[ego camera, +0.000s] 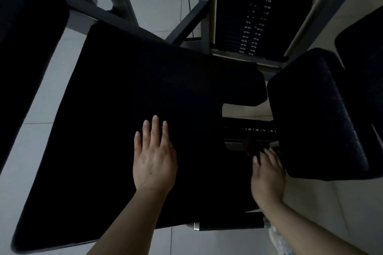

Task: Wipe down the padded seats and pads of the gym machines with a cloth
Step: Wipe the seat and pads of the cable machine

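Note:
A wide black padded seat (pixel 128 97) fills the middle of the view. My left hand (pixel 154 159) lies flat on it near its right half, fingers straight and together. My right hand (pixel 267 174) is at the seat's right edge, beside a numbered adjustment scale (pixel 259 130). Its thumb and fingertips close around a small dark reddish bunch that looks like a cloth (pixel 251 147); blur and dim light hide its shape. A second black pad (pixel 315 114) stands just right of that hand.
A black weight stack (pixel 255 25) with chrome guide rods stands at the back. Grey frame bars (pixel 186 20) run behind the seat. Another dark pad (pixel 27 51) is at the far left. Pale floor tiles surround the machine.

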A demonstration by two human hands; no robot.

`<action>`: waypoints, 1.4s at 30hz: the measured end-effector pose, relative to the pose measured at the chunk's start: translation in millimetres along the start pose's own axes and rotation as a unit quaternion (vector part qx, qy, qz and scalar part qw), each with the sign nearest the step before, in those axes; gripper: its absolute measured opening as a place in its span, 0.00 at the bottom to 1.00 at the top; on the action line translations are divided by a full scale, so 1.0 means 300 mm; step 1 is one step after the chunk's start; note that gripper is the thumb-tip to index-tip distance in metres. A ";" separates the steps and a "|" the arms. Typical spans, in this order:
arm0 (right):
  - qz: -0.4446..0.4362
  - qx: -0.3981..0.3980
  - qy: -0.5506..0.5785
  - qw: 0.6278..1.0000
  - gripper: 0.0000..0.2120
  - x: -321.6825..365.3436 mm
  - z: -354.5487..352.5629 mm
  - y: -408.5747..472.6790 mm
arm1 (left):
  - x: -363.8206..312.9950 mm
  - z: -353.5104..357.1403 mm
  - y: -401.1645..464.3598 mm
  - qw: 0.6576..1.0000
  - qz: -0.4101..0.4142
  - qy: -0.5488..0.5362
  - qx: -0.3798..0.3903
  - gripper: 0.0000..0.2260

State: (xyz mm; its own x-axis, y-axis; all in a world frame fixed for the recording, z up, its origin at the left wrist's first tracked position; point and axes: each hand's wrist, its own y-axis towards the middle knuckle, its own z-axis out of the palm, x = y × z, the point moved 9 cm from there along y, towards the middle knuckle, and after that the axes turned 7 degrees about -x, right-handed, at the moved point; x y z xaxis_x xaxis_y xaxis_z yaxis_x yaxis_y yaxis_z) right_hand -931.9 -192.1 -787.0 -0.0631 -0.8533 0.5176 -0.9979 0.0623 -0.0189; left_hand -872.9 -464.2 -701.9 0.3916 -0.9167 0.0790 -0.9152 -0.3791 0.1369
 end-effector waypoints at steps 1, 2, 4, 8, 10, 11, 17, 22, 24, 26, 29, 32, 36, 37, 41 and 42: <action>0.012 -0.011 0.017 1.000 0.19 0.045 0.004 -0.019 | 0.000 0.002 0.001 1.000 0.002 0.000 0.001 0.25; 0.017 -0.011 0.042 0.999 0.18 0.092 0.006 -0.035 | -0.001 0.002 0.002 1.000 0.003 0.000 0.000 0.25; 0.056 -0.006 0.127 0.990 0.21 0.167 0.009 -0.047 | -0.003 0.005 0.005 1.000 0.005 0.005 -0.001 0.25; 0.255 0.080 0.338 0.902 0.22 0.276 0.090 -0.060 | -0.006 0.003 -0.001 1.000 0.005 0.001 0.007 0.24; 0.212 0.083 0.366 0.902 0.22 0.319 0.096 -0.062 | -0.006 0.002 -0.001 1.000 0.004 -0.003 0.005 0.25; 0.178 0.073 0.387 0.902 0.22 0.333 0.085 -0.068 | -0.006 0.001 -0.001 1.000 0.005 -0.002 0.000 0.25; -0.116 0.070 0.190 0.972 0.31 0.478 0.097 -0.096 | -0.003 0.002 -0.001 1.000 0.009 -0.006 -0.012 0.24; -0.101 0.098 -0.023 0.990 0.27 0.545 0.167 0.022 | -0.003 0.001 0.002 1.000 0.007 -0.002 -0.009 0.24; -0.037 0.061 -0.008 0.997 0.27 0.541 0.168 0.130 | -0.004 -0.001 0.004 1.000 0.006 -0.006 -0.010 0.24; 0.074 0.042 0.018 0.996 0.28 0.518 0.174 0.259 | -0.004 -0.001 0.003 1.000 0.004 -0.009 -0.007 0.25; 0.153 0.056 0.045 0.986 0.30 0.499 0.187 0.343 | -0.007 -0.001 0.005 1.000 0.003 -0.008 -0.009 0.26; 0.070 0.087 0.030 0.993 0.29 0.499 0.161 0.237 | -0.005 -0.001 0.007 1.000 0.000 -0.006 -0.006 0.26; -0.078 0.178 -0.076 0.978 0.32 0.473 0.110 0.002 | -0.007 0.005 0.006 1.000 0.003 -0.007 -0.002 0.27; -0.101 0.192 -0.100 0.971 0.33 0.470 0.110 -0.031 | -0.006 0.006 0.006 1.000 0.004 -0.008 -0.001 0.27; -0.076 0.153 -0.103 0.980 0.35 0.492 0.142 0.017 | -0.009 0.003 0.007 1.000 0.005 -0.016 0.007 0.25; -0.055 0.135 -0.086 0.986 0.34 0.501 0.158 0.058 | -0.007 0.002 0.006 1.000 0.003 -0.020 0.009 0.25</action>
State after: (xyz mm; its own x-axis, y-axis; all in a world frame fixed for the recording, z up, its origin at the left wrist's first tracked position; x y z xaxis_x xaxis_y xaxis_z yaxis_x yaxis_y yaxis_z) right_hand -959.6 -343.7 -750.1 0.0671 -0.9241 0.3762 -0.9655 -0.1552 -0.2091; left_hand -875.4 -462.9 -702.3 0.3816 -0.9234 0.0408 -0.9195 -0.3747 0.1192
